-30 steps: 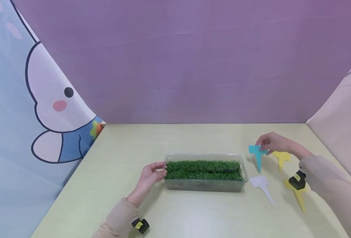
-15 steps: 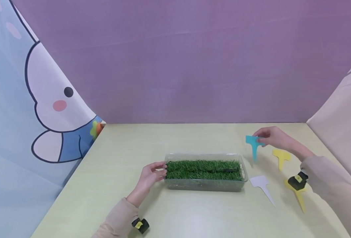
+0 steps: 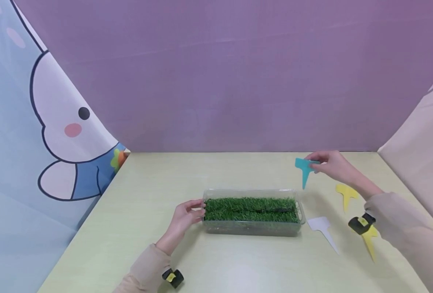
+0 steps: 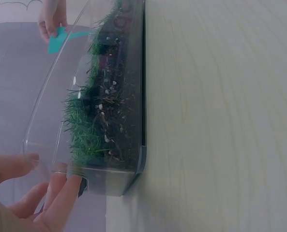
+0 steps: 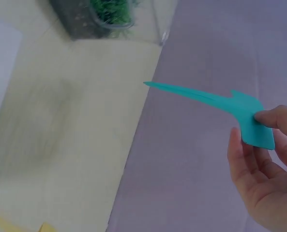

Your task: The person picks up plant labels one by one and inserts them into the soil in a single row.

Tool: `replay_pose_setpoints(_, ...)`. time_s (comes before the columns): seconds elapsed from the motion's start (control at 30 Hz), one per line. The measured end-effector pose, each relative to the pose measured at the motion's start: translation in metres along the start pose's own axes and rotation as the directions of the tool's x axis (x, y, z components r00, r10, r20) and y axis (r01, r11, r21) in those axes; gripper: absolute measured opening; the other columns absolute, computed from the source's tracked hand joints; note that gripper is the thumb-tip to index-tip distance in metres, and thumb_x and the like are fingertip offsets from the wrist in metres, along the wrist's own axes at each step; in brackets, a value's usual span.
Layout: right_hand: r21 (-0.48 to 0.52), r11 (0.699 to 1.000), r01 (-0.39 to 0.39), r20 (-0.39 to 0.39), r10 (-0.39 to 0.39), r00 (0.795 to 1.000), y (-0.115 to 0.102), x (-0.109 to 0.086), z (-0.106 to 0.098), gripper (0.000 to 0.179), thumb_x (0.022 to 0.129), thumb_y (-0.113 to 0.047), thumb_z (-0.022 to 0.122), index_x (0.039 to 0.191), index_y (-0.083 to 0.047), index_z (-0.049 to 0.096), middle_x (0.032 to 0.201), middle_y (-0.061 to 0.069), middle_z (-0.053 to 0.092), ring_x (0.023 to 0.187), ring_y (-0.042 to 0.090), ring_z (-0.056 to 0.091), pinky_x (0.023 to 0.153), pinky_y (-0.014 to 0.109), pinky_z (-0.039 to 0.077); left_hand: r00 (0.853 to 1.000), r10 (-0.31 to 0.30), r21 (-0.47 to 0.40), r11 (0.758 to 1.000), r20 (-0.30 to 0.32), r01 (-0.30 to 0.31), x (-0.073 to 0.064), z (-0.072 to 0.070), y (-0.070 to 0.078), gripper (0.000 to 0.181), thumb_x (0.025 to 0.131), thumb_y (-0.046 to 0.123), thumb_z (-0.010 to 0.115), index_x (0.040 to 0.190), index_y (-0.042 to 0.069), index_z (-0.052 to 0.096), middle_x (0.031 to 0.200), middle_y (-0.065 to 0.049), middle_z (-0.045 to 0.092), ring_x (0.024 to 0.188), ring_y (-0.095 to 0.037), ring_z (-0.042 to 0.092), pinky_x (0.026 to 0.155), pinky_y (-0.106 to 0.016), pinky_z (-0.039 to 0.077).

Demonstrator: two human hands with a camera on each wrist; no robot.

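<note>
My right hand (image 3: 334,166) pinches a teal T-shaped plant label (image 3: 305,167) by its wide head, between thumb and fingers. The label is in the air behind the box's right end, its pointed stem downward; in the right wrist view the whole stem (image 5: 191,93) shows. My left hand (image 3: 183,219) holds the left end of a clear plastic box (image 3: 253,228), thumb and fingertips at its end wall and rim in the left wrist view. Green grass (image 3: 253,203) fills the box, with dark soil and pale grains (image 4: 112,106) seen through its side.
On the table (image 3: 157,179), right of the box, lie a white plant label (image 3: 320,225) and two yellow labels, one farther back (image 3: 346,193) and one nearer (image 3: 369,240), partly covered by the wrist camera (image 3: 361,224). A purple cloth (image 3: 253,81) hangs behind.
My right hand has lifted the teal label from beside the farther yellow label, carrying it up, back and left. My left hand and the box have stayed in place.
</note>
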State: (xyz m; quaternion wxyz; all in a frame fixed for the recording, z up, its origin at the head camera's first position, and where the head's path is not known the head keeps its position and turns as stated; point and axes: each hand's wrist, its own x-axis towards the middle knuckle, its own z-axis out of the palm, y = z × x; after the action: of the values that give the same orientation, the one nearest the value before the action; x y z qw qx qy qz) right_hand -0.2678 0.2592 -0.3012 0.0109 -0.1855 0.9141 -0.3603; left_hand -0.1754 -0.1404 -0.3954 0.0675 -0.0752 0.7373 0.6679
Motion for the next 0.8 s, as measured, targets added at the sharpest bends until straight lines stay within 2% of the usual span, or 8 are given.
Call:
replay_pose_setpoints(0.2,0.018,1.000,-0.018,0.002,0.018,1.000,-0.022,0.001,0.002,0.028,0.087,-0.016,0.055,0.108,0.002,0.058,0.100,0.018,0.060,0.075,0.013,0.060,0.066,0.026,0.050,1.000,0.000,0.007,1.000,-0.005,0.000,0.001,0.000,0.000,0.039,0.079,-0.004,0.056,0.117,-0.009,0.049,0.109,-0.022,0.056,0.087,-0.023,0.060,0.078,-0.034,0.052)
replay_pose_setpoints(0.4,0.031,0.999,-0.004,0.017,0.003,1.000,-0.039,0.006,0.010,0.029,0.088,-0.017,0.054,0.111,0.000,0.058,0.107,0.018,0.058,0.083,0.022,0.061,0.070,0.030,0.051,1.000,-0.003,0.000,1.000,-0.005,0.003,0.001,0.001,0.001,0.039,0.079,-0.004,0.056,0.117,-0.009,0.049,0.110,-0.022,0.056,0.087,-0.023,0.060,0.078,-0.034,0.052)
replay_pose_setpoints(0.8,0.101,0.994,0.051,0.029,-0.054,0.998,-0.064,0.021,0.029,0.022,0.085,-0.008,0.056,0.103,0.002,0.061,0.097,0.016,0.061,0.080,0.023,0.060,0.066,0.028,0.052,1.000,-0.010,-0.012,1.000,-0.005,0.010,0.001,0.000,0.006,0.040,0.079,-0.004,0.057,0.117,-0.009,0.049,0.110,-0.022,0.055,0.088,-0.024,0.060,0.079,-0.035,0.052)
